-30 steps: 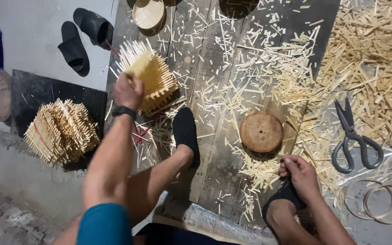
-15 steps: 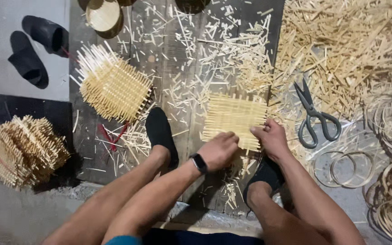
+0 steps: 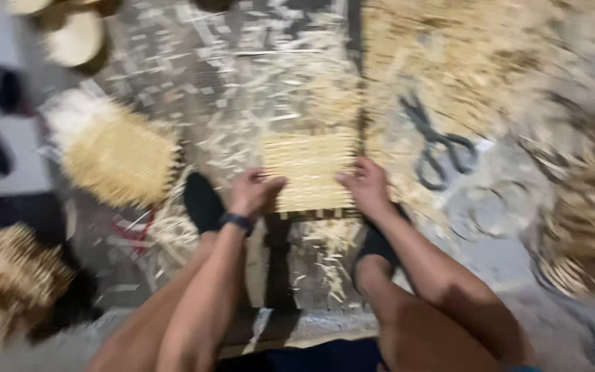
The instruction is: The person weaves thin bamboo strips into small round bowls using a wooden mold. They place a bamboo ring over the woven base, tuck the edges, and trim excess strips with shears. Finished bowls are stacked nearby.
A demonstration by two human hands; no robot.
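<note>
On the littered floor between the feet, a woven bamboo mat is pinned flat, its long axis crosswise; the left hand and right hand are pressed, fingers spread, on its near corners, equally near. Since half a second ago, little is changed, scissors remaining right

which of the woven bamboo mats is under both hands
The flat square mat in the middle; left hand and right hand press its near edge. The other woven pieces lie untouched further left.
</note>
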